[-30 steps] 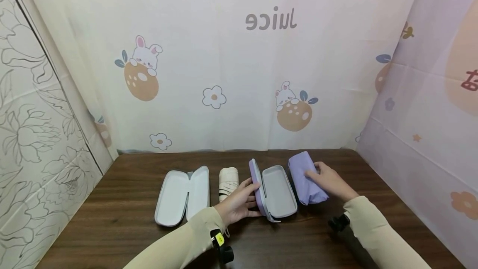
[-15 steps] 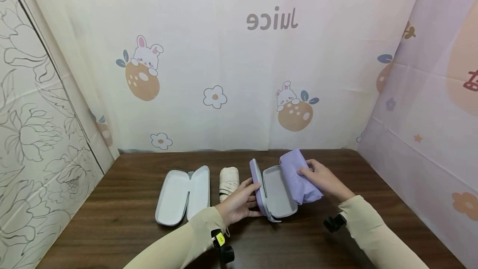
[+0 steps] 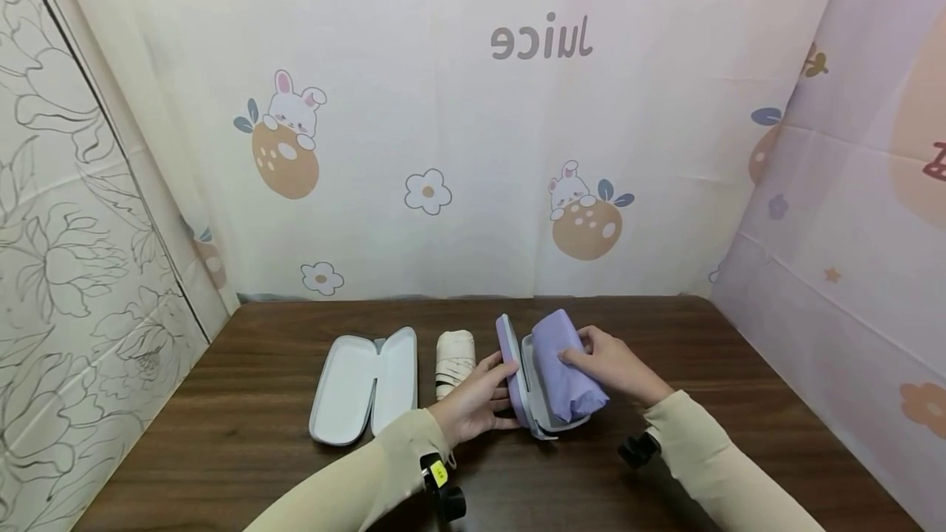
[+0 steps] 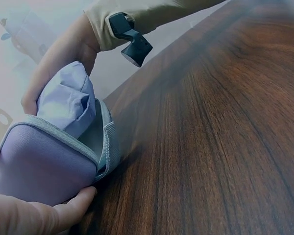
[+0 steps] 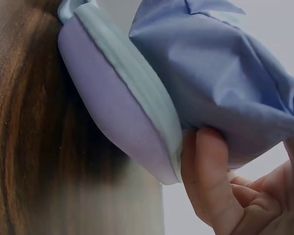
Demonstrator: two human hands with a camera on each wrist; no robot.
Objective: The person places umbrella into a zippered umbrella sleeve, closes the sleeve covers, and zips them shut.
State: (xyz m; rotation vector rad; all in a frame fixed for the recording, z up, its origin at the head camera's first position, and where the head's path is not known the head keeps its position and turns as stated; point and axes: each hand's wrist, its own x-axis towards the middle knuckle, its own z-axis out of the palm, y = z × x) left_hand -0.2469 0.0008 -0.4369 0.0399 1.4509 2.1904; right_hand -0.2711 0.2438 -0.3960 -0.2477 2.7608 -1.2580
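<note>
My left hand (image 3: 479,401) grips the raised lid of a purple zip case (image 4: 46,164), thumb on the inner side and fingers behind. The case stands open, its grey-lined lower half (image 3: 542,409) on the table. In my right hand (image 3: 619,364) is a purple folded fabric bundle (image 3: 565,368), pinched at its right side between thumb and fingers. The bundle lies tilted over the lower half and covers most of it. In the right wrist view, the fingertips (image 5: 210,147) are right at the case's rim, under the bundle.
Left of my left hand lies a cream rolled bundle (image 3: 454,360) with dark bands, its near end hidden by the hand. Farther left an open case with white lining (image 3: 343,392) rests on the dark wooden table (image 3: 244,401). A printed curtain (image 3: 480,121) hangs behind.
My right hand has carried the purple fabric bundle left, from beside the case to over its lower half. My left hand has stayed on the lid.
</note>
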